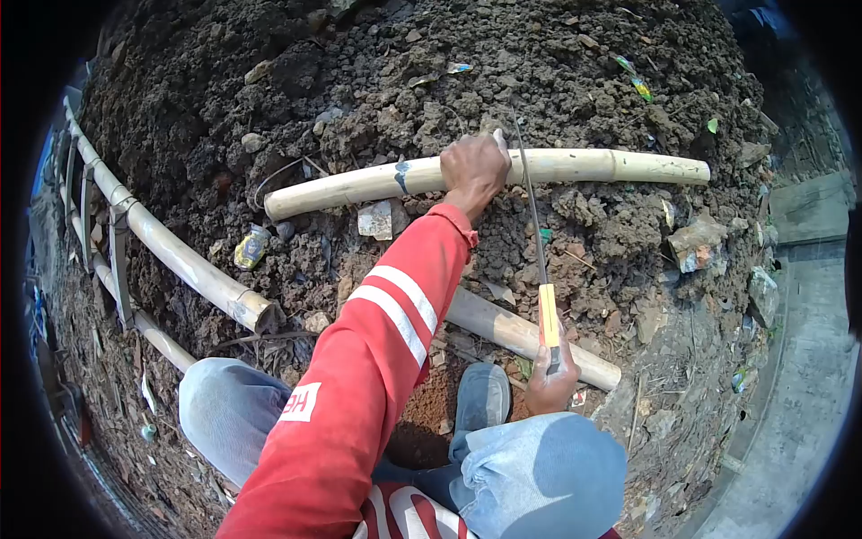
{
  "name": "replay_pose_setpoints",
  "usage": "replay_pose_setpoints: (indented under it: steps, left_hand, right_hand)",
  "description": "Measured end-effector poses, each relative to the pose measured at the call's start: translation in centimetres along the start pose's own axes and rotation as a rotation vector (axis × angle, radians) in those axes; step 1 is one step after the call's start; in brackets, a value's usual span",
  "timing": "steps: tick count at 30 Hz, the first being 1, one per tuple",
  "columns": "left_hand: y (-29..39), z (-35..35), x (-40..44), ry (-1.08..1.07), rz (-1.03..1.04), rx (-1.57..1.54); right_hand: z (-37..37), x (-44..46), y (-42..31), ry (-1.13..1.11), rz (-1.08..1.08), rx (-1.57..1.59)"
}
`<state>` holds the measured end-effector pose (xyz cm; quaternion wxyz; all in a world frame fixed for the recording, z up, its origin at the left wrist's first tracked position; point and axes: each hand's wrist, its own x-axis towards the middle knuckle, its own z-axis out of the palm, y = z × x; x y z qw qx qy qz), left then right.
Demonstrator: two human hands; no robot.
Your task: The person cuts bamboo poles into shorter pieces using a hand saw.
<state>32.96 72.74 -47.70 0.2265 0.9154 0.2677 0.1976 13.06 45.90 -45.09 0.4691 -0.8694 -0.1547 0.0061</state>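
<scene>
A pale bamboo pole (pixel 620 165) lies across the lumpy soil in front of me, with a dark blue mark left of its middle. My left hand (pixel 476 169), at the end of a red sleeve, is closed around the pole. Just to the right of it, the thin blade of a hand saw (pixel 536 234) crosses the pole; from this angle I cannot tell how deep it sits. The saw's yellow and black handle is in my right hand (pixel 550 386), whose fingers are wrapped round it. Beneath the saw, a second bamboo piece (pixel 503 328) lies slanted on the ground.
On the left stands a bamboo frame (pixel 180 250) with upright slats. Rubble lies about, including a whitish block (pixel 377 221) and a crumpled yellow wrapper (pixel 252 247). A grey concrete strip (pixel 799 341) runs along the right. My shoe (pixel 483 395) is close below the second bamboo piece.
</scene>
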Motion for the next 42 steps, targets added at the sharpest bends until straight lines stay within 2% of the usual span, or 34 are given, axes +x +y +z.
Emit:
replay_pose_setpoints:
  steps: [1, 3, 5, 6, 7, 8, 10, 11, 12, 13, 15, 17, 19, 21, 23, 25, 27, 29, 30, 31, 33, 35, 36, 37, 39, 40, 41, 42]
  left_hand:
    - [0.2, -0.2, 0.2, 0.011, -0.005, 0.001]
    - [0.6, 0.0, -1.8, 0.012, 0.051, 0.032]
    - [0.8, 0.4, -2.3, 0.078, 0.086, -0.01]
    - [0.5, -0.2, -1.8, 0.045, 0.05, -0.026]
    - [0.3, -0.7, -0.7, 0.025, 0.013, -0.039]
    - [0.2, -0.3, 0.0, 0.054, 0.003, 0.019]
    - [0.2, -0.5, -0.5, -0.017, -0.038, 0.027]
    - [0.3, -0.3, 0.2, -0.009, -0.05, 0.02]
    - [0.2, -0.3, 0.3, -0.016, -0.034, 0.017]
    - [0.2, -0.2, -0.2, -0.02, -0.022, 0.014]
    - [0.5, -0.5, -1.7, -0.094, -0.035, 0.06]
    - [0.8, 0.3, -2.9, 0.1, 0.079, 0.059]
    - [0.2, 0.8, -2.0, 0.15, 0.137, 0.062]
    - [-0.1, 0.4, -1.2, 0.083, 0.076, 0.048]
    - [0.1, 0.0, -1.7, 0.053, 0.08, 0.043]
    - [-0.1, 0.1, -2.8, 0.136, 0.148, 0.031]
    - [-0.5, 0.2, -3.0, 0.197, 0.186, -0.002]
    - [0.1, -0.6, -3.0, 0.18, 0.178, -0.004]
    - [-0.1, -0.1, -2.5, 0.164, 0.17, 0.025]
    - [0.4, 0.0, -1.6, 0.005, 0.044, 0.104]
    - [0.0, -0.4, -0.4, -0.073, 0.066, 0.068]
    - [0.0, -1.0, -0.2, -0.108, 0.072, 0.039]
    - [-0.4, -1.1, -0.4, -0.111, 0.101, 0.027]
    - [-0.7, -1.1, -0.5, -0.118, 0.125, 0.013]
    - [0.0, -2.7, -1.1, -0.154, 0.107, -0.011]
    - [0.1, -3.2, -1.1, -0.172, 0.112, -0.022]
    - [0.0, -3.6, -1.2, -0.189, 0.118, -0.029]
    - [-0.1, -3.9, -1.4, -0.17, 0.131, -0.032]
  right_hand:
    - [-0.6, -1.5, -0.1, 0.065, -0.041, 0.064]
    - [-0.7, -0.3, -0.5, -0.02, 0.063, 0.109]
    - [2.4, 7.1, -1.8, 0.009, 0.086, -0.013]
    - [5.2, 11.0, -0.5, 0.133, -0.083, 0.059]
    - [6.2, 12.7, -0.4, 0.16, -0.173, 0.006]
    - [5.8, 13.2, -1.4, 0.151, -0.162, 0.026]
    - [3.8, 10.0, -0.7, 0.088, -0.105, -0.014]
    - [2.2, 6.5, -1.4, 0.02, 0.061, 0.051]
    - [1.2, 2.6, 0.0, 0.054, -0.006, 0.073]
    - [0.3, 0.2, 1.4, 0.118, -0.199, -0.049]
    - [-0.5, -0.3, 0.0, 0.038, 0.03, 0.07]
    - [2.1, 6.1, -1.7, -0.022, 0.198, 0.071]
    - [5.7, 13.5, -2.2, 0.054, -0.021, 0.087]
    - [6.6, 15.4, -2.6, 0.087, -0.079, 0.133]
    - [6.3, 14.6, -0.6, 0.086, -0.116, 0.256]
    - [6.7, 13.0, -0.5, 0.171, -0.145, 0.209]
    - [6.3, 12.4, -1.1, 0.033, 0.248, 0.46]
    - [7.8, 12.6, 1.6, 0.176, -0.078, 0.215]
    - [7.8, 12.9, 1.4, 0.202, -0.166, 0.134]
    - [7.5, 13.5, 1.4, 0.233, -0.251, 0.045]
    - [7.8, 14.7, 2.5, 0.144, -0.049, 0.328]
    - [6.7, 13.7, 0.3, 0.094, 0.019, 0.331]
    - [7.1, 13.1, 0.5, 0.307, -0.245, 0.183]
    - [6.8, 12.2, 1.0, 0.333, -0.312, 0.207]
    - [5.7, 10.6, 3.3, 0.351, -0.284, 0.293]
    - [4.1, 9.5, 3.4, 0.405, -0.284, 0.119]
    - [3.6, 7.7, 2.6, 0.459, -0.107, 0.332]
    - [3.4, 7.6, 2.2, 0.469, -0.111, 0.325]
